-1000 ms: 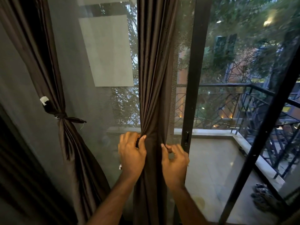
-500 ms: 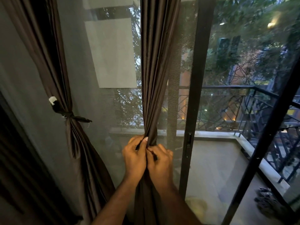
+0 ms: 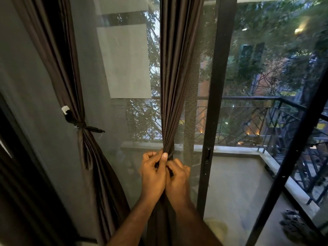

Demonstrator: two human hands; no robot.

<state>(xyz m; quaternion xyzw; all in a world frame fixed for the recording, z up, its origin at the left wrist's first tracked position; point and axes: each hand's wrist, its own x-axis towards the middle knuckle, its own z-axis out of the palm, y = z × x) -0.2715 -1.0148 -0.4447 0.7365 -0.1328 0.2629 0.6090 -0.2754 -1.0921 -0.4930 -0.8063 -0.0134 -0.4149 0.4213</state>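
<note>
The left hand (image 3: pixel 153 176) and right hand (image 3: pixel 178 178) are pressing side by side, each grip curling tightly round the gathered brown curtain (image 3: pixel 174 82), which is hanging straight ahead against the mesh screen (image 3: pixel 138 121). Further left, a tied curtain (image 3: pixel 71 73) is hanging. Beyond, a balcony railing (image 3: pixel 266 99) is showing.

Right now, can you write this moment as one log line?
act: bunching middle curtain | left grip: pinches bunch | right grip: holds bunch, touching left | side curtain: tied

Bare left hand (image 3: pixel 152 174), bare right hand (image 3: pixel 178 180), bare forearms (image 3: pixel 134 222), short thumbnail (image 3: pixel 165 155)
</note>
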